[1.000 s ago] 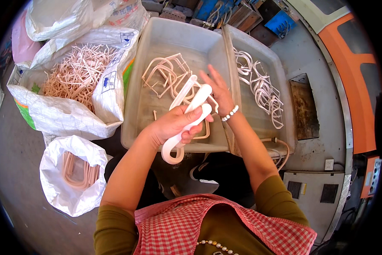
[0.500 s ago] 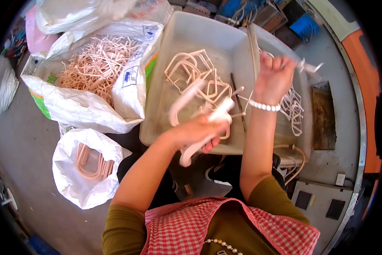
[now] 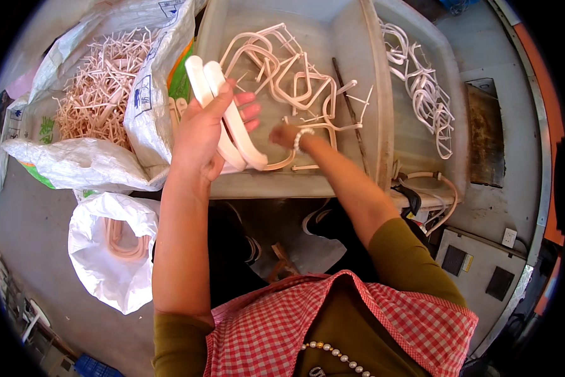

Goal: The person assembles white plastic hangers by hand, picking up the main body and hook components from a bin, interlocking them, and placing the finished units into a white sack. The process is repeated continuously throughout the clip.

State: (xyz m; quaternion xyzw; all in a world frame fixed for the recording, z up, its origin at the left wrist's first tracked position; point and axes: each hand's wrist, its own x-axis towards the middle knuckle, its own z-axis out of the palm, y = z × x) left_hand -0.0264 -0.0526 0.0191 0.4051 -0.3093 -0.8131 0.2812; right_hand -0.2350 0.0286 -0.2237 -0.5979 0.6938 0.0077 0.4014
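Observation:
My left hand point(image 3: 197, 135) is closed around two pale pink curved plastic handles point(image 3: 237, 122), held side by side above the left part of the grey tub point(image 3: 270, 187). Their rounded ends stick out past my fingers. Lower in the same tub is my right hand point(image 3: 286, 136), its fingers dark and blurred, near the front rim. Around and beyond it lie several pale pink moulded plastic frames point(image 3: 301, 94) with thin runners attached, loosely tangled. Whether my right fingers touch one of them I cannot tell.
A white woven sack point(image 3: 75, 154) full of thin pink plastic scraps point(image 3: 103, 88) stands at the left. Nearer is a white bag point(image 3: 100, 276) with curved pink handles point(image 3: 128, 242) inside. A second tub point(image 3: 458, 119) at the right holds tangled pale runners point(image 3: 420, 88). A dark rod point(image 3: 348, 107) leans inside the first tub.
My left hand has moved up and left with the handles. My right hand has swung from over the right tub down and left into the middle tub; the small scrap it held is out of sight.

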